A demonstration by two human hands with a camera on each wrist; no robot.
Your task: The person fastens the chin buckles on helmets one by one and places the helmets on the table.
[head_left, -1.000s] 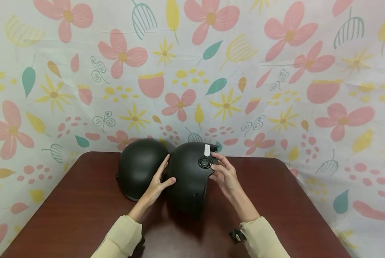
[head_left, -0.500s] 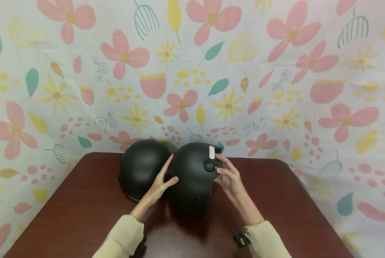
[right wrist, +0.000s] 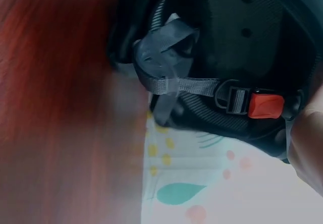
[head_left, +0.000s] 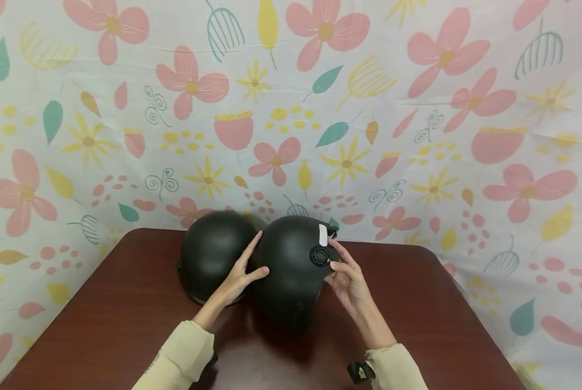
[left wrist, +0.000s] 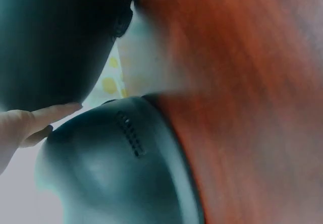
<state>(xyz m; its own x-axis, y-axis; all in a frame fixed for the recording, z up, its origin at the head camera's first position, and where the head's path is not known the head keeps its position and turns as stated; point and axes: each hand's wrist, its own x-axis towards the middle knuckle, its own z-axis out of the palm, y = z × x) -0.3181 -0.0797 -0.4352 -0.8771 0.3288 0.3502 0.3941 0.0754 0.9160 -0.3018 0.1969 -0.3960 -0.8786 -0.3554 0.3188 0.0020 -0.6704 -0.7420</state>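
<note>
Two matte black helmets stand side by side, touching or nearly so. My left hand [head_left: 237,276] reaches between them, its fingers straight and its thumb spread, and rests against the left side of the right-hand helmet [head_left: 286,254]. That helmet is tilted, with a white strip and a round black vent on its right side. My right hand [head_left: 351,281] pinches its right edge near the vent. The right wrist view shows its padded inside, grey straps and a red buckle [right wrist: 266,106]. The left-hand helmet [head_left: 215,252] sits on the table; its slotted vent [left wrist: 130,133] shows in the left wrist view.
The dark red-brown table [head_left: 101,325] has rounded far corners. A white cloth with a flower print [head_left: 291,108] hangs close behind its far edge. Light-coloured sleeves [head_left: 183,352] cover both forearms, with a black wrist device [head_left: 361,372] by the right cuff.
The right-hand helmet has turned slightly, its vent and white strip shifting right and a little down with my right hand. My left hand stays against its side. The head view has shifted slightly.
</note>
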